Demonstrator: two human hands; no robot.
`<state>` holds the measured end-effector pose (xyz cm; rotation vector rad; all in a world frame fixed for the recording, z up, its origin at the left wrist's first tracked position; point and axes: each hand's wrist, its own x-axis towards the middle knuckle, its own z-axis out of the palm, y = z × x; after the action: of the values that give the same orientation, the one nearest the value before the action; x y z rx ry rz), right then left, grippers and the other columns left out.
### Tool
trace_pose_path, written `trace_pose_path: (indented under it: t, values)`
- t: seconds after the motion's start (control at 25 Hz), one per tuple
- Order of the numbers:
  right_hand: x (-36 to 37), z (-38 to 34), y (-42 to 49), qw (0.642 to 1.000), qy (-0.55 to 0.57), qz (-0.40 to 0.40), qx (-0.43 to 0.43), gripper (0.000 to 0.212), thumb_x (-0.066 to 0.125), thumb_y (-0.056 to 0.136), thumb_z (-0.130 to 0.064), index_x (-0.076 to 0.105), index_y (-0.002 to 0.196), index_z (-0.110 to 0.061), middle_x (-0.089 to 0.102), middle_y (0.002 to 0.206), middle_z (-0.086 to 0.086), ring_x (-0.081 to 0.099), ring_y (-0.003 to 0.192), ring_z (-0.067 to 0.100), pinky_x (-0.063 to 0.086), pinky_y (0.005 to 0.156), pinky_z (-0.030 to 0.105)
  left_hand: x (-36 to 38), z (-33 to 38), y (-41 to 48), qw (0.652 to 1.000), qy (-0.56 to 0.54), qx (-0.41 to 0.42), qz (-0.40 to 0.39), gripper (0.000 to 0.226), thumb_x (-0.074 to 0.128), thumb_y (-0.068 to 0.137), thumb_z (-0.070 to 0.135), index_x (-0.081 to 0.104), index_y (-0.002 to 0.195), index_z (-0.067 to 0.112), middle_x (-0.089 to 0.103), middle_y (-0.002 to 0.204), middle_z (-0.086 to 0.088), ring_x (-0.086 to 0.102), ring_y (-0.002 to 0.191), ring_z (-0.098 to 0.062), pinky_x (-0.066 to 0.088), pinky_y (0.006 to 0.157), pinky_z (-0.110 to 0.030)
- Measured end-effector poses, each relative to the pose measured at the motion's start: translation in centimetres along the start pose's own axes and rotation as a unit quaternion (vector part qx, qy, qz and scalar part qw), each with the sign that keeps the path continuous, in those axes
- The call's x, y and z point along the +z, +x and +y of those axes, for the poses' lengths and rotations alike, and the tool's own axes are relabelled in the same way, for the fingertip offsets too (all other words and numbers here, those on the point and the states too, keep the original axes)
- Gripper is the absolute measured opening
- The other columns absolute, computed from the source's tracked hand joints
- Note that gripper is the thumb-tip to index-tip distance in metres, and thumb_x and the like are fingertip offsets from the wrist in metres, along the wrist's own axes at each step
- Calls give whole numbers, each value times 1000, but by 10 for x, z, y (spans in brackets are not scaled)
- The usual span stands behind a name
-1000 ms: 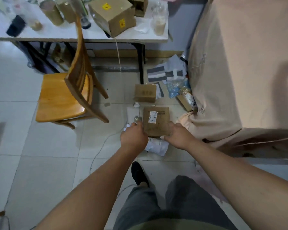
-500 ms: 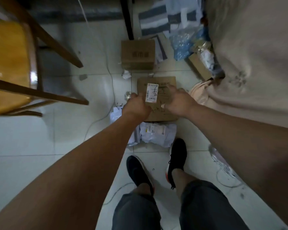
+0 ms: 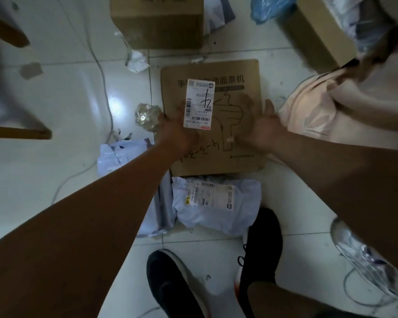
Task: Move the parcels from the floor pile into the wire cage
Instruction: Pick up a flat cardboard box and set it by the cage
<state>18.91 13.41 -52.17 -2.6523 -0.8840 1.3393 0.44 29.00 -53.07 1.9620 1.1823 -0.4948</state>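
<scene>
Head view: we are bracing the flat cardboard parcel, which is lying on the floor pile over a grey mailer bag. It looks stiff and probably light, best taken by opposite edges. Our right hand is pressing spread fingers flat on top. Our left hand is covering the left edge, and we cannot tell its grip.

— What's underfoot?
— Pale glossy floor tiles, with a thin white cable trailing across them.
— And lying on them?
— A brown carton at the far edge, a crumpled clear wrapper, white mailer bags just beyond two black shoes, and a flat cardboard box between.
</scene>
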Motion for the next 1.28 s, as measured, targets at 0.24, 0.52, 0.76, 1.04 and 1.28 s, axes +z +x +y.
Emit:
trace_pose_path:
  t: [0.24, 0.52, 0.76, 1.04, 1.28]
  values:
    - [23, 20, 20, 989, 139, 25, -29, 136, 90, 59, -60, -14, 147, -66, 16, 163, 14, 20, 150, 39, 28, 120, 57, 9, -5, 14, 999, -26, 11, 22, 103, 73, 85, 53, 2, 158, 45, 7, 157, -27, 43, 132, -52, 38, 112, -47]
    - [6, 9, -16, 988, 146, 24, -31, 142, 90, 52, -66, -13, 149, -63, 32, 159, 15, 34, 146, 37, 33, 118, 52, -11, 1, -15, 997, -63, 21, 25, 99, 79, 77, 46, 15, 152, 54, 26, 156, -20, 50, 129, -41, 48, 104, -48]
    - [-14, 1, -77, 981, 187, 33, -36, 142, 92, 54, -59, -9, 153, -60, 22, 167, 6, 22, 153, 29, 27, 123, 49, -36, 21, -70, 996, -72, 23, 55, 104, 80, 75, 47, 12, 154, 50, 34, 149, -16, 50, 128, -37, 49, 102, -54]
    - [-61, -34, -164, 983, 178, 42, -34, 131, 94, 58, -56, 7, 155, -59, 27, 159, 12, 26, 150, 30, 26, 119, 34, -91, 43, -144, 995, -75, 32, 59, 97, 78, 76, 50, 19, 153, 53, 25, 149, -9, 50, 128, -30, 45, 109, -40]
    - [-126, -88, -275, 982, 183, 42, -39, 132, 97, 54, -52, 11, 155, -59, 33, 147, 10, 35, 143, 30, 28, 114, 27, -187, 81, -250, 994, -86, 35, 55, 106, 87, 69, 46, 22, 152, 59, 21, 147, -1, 43, 135, -27, 36, 115, -33]
